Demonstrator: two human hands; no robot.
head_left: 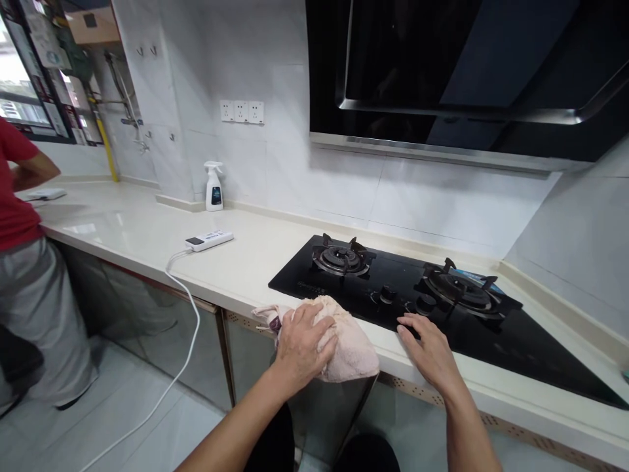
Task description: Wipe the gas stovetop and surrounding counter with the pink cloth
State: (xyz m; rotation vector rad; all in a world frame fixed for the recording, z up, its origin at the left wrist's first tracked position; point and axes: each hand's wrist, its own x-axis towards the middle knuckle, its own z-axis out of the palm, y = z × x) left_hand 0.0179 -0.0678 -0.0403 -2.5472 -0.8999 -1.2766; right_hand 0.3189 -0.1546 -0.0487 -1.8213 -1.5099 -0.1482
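Observation:
A pale pink cleaning cloth (348,347) lies bunched over the front edge of the counter, just in front of the gas hob (363,301). My left hand (304,341) grips it from above with bent fingers, and part of the cloth hangs below the edge. Farther right, my right hand (425,344) rests with its fingers stretched out at the hob's front rim, holding nothing. Two black control knobs (387,295) stand just beyond its fingertips. Behind them are a left burner (341,259) and a right burner (462,288), each with a pan support.
On the white counter (255,252) are a spray bottle (213,187) against the wall and a white power strip (209,240), its cord (196,328) hanging to the floor. A black range hood (442,78) overhangs the hob. A person in a red shirt (17,190) stands at far left.

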